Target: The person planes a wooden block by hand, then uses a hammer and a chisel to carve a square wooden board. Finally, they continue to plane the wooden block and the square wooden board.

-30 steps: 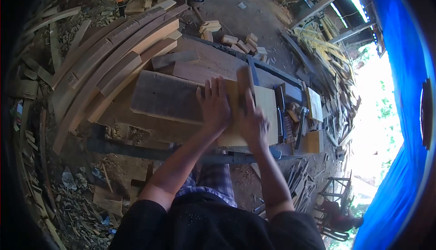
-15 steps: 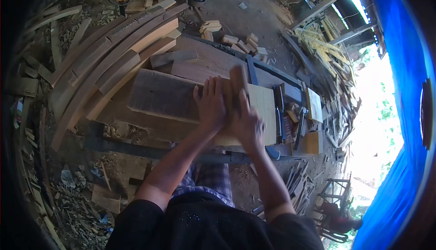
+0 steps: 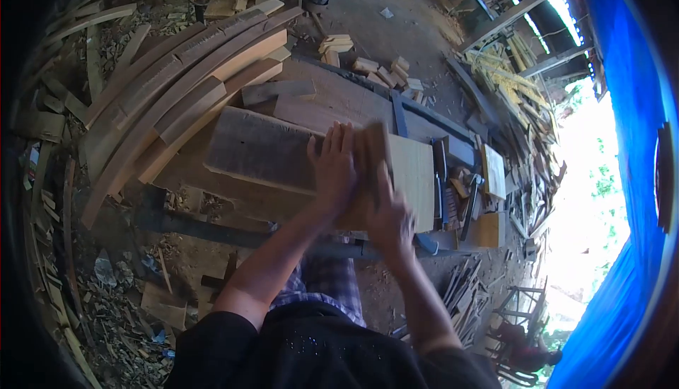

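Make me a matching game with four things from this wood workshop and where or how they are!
1 left hand
2 curved wood strips
3 tarp
4 small wood blocks

A blue, at the right edge
B palm down, lying flat
C piled at the left
D scattered far ahead, top middle

Pairs: 1-B, 2-C, 3-A, 4-D

The person wears a black top (image 3: 332, 350) of plain dark cloth, sprinkled at the chest with fine pale specks. Its short sleeves end above the elbows, the left sleeve (image 3: 230, 336) and the right sleeve (image 3: 456, 364) both loose at the hem. Below the top shows a checked garment (image 3: 327, 283) in blue, purple and white, which may be shorts or trousers. The forearms, the left hand (image 3: 334, 170) and the right hand (image 3: 389, 219) are bare.
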Motion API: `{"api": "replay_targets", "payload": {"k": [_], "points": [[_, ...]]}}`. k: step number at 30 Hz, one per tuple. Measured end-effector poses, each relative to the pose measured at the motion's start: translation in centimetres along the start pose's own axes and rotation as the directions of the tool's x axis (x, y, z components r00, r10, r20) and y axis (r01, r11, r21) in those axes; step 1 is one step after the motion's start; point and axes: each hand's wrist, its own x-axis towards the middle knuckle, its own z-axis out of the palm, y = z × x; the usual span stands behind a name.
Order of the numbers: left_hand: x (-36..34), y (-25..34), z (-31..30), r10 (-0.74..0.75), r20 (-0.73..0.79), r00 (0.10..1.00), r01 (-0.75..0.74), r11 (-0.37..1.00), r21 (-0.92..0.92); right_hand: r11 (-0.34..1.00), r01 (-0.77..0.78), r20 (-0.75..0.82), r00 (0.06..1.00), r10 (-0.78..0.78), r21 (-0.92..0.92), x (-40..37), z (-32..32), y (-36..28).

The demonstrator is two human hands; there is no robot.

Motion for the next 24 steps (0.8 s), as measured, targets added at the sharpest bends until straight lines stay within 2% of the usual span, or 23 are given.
{"api": "replay_targets", "payload": {"k": [1,3,6,8,9,10,12,13,15,17,19,22,23,24], "points": [[-0.1,0.1,-0.2,0.001,0.01,1.0,-0.001,1.0,0.01,1.0,0.023,-0.03,0.999,-0.022,0.021,3.4,0.3,-0.2],[0.2,0.5,-0.7,0.008,0.0,1.0,-0.008,1.0,-0.02,0.998,-0.023,-0.057,0.998,0.027,0.061,10.8,1.8,-0.2],[0.1,0.3,0.0,0.009,-0.049,0.999,-0.009,1.0,0.009,0.997,-0.027,-0.068,0.997,0.032,0.067,14.8,1.5,-0.4],[0.6,0.4,-0.8,0.006,-0.037,0.999,-0.007,1.0,-0.011,1.0,0.009,-0.1,0.995,-0.008,0.005,11.5,3.4,1.7],[1.2,0.2,-1.1,0.0,-0.04,0.999,-0.001,1.0,-0.025,0.998,0.04,-0.09,0.995,-0.036,0.041,6.8,2.1,1.8],[0.1,0.2,-0.5,-0.024,0.005,1.0,0.024,0.998,-0.056,0.997,0.038,-0.038,0.999,-0.036,0.062,0.7,0.4,1.9],[0.0,0.2,-0.4,-0.023,0.0,1.0,0.023,0.997,-0.07,0.996,-0.068,0.095,0.994,0.062,0.061,-3.8,-1.3,0.8],[0.1,0.1,-0.4,-0.004,-0.021,1.0,0.003,0.997,-0.073,0.995,-0.074,0.106,0.992,0.067,0.06,-3.1,-1.0,0.4],[0.3,0.2,-0.5,-0.017,0.022,1.0,0.018,0.998,-0.055,0.998,-0.064,0.027,0.998,0.063,0.027,0.6,-0.7,-0.5],[0.3,0.3,-0.8,-0.029,0.045,0.999,0.03,0.999,-0.025,0.999,-0.033,-0.045,0.998,0.034,0.024,6.9,0.6,-0.7],[0.1,0.6,-1.1,-0.004,0.015,1.0,0.005,0.998,-0.068,0.997,-0.047,-0.049,0.998,0.05,0.054,13.0,0.9,-0.8],[0.3,0.6,-1.0,-0.012,0.014,1.0,0.013,0.997,-0.07,0.999,-0.008,-0.093,0.996,0.012,0.037,14.3,1.6,0.1],[0.2,0.6,-1.0,-0.003,0.016,1.0,0.005,0.997,-0.073,1.0,0.0,-0.138,0.99,-0.001,-0.009,12.2,2.4,1.0],[0.5,0.6,-0.9,-0.015,0.008,1.0,0.015,0.999,-0.045,0.995,-0.068,0.004,0.998,0.068,0.077,9.1,1.2,0.8]]}}
